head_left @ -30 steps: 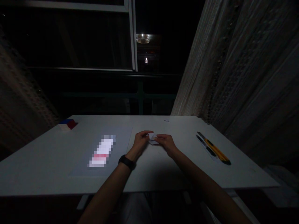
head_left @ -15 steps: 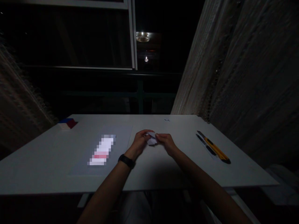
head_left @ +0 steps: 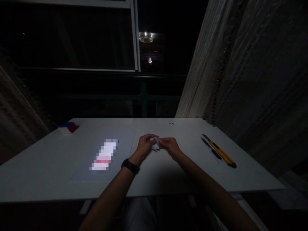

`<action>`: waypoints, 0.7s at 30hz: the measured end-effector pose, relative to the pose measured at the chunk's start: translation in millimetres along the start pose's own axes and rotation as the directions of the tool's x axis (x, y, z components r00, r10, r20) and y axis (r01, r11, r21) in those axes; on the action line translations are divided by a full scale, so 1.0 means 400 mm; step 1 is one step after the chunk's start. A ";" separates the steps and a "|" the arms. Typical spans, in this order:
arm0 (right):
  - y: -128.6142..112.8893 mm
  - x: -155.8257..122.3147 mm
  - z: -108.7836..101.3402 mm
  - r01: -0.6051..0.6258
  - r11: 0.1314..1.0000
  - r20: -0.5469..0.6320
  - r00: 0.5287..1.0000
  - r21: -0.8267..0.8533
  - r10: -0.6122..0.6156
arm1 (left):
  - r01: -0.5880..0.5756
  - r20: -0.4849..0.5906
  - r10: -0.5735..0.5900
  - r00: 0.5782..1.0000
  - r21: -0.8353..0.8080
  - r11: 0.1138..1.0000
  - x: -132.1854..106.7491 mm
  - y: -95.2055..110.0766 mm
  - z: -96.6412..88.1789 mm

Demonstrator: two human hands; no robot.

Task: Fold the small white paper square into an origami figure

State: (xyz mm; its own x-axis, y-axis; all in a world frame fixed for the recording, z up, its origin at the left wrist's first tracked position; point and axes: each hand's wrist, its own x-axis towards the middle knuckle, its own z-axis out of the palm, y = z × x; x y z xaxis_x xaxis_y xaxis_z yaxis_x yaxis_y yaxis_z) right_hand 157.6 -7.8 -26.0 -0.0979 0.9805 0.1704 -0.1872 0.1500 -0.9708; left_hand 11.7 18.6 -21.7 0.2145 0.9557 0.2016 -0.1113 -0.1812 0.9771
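Observation:
A small piece of folded white paper (head_left: 155, 144) is held between my two hands over the middle of the table. My left hand (head_left: 144, 145), with a dark band on its wrist, is closed on the paper's left side. From the right, my right hand (head_left: 170, 146) pinches the other side with thumb and fingers. The paper shows angled folds and a pointed lower tip. My fingers hide part of it, and the dim light blurs its finer creases.
On the white table (head_left: 154, 179), a blurred-out bright phone-like rectangle (head_left: 104, 154) lies on a paper sheet (head_left: 80, 173) to the left. A coloured cube (head_left: 67, 127) sits back left. A yellow cutter (head_left: 222, 154) and a black pen (head_left: 211, 149) lie right. Small scraps (head_left: 171, 123) rest at the back.
The folded paper has changed shape between my fingers: its broad flat face now looks narrower and more pointed. Both hands stay in nearly the same place. The view has shifted slightly.

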 end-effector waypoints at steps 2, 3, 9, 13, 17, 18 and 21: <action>-0.001 0.000 0.002 0.004 1.000 -0.003 1.000 -0.007 -0.004 | -0.015 0.000 0.015 1.000 0.022 1.000 0.001 -0.002 -0.002; -0.002 0.001 0.002 0.002 1.000 -0.005 1.000 -0.009 -0.002 | -0.021 -0.002 0.021 1.000 0.034 0.999 0.002 -0.002 -0.002; -0.008 0.003 0.006 -0.031 0.999 -0.043 0.999 -0.018 0.030 | -0.013 -0.019 0.015 1.000 0.100 0.995 0.006 -0.001 0.000; -0.009 0.004 0.003 -0.055 0.998 -0.064 0.996 -0.008 0.055 | 0.002 0.038 -0.004 0.999 0.035 0.999 0.002 0.003 0.000; -0.006 0.006 -0.001 -0.105 0.994 -0.062 0.992 0.036 0.107 | 0.057 0.104 -0.052 0.993 -0.050 0.997 -0.004 0.012 -0.002; -0.004 0.007 -0.002 -0.112 0.993 -0.060 0.992 0.046 0.115 | 0.069 0.110 -0.062 0.992 -0.062 0.996 -0.005 0.013 -0.002; -0.002 0.007 -0.002 -0.121 0.991 -0.062 0.990 0.054 0.125 | 0.072 0.107 -0.066 0.992 -0.054 0.996 -0.005 0.011 -0.003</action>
State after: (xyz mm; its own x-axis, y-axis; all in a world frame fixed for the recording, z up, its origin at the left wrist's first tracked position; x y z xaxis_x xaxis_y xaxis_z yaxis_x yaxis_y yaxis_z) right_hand 158.2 -5.2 -24.9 -0.0593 0.9975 0.0372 -0.2263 0.0228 -0.9738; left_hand 9.7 16.1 -17.9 0.3242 0.9351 0.1430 -0.1475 -0.0993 0.9841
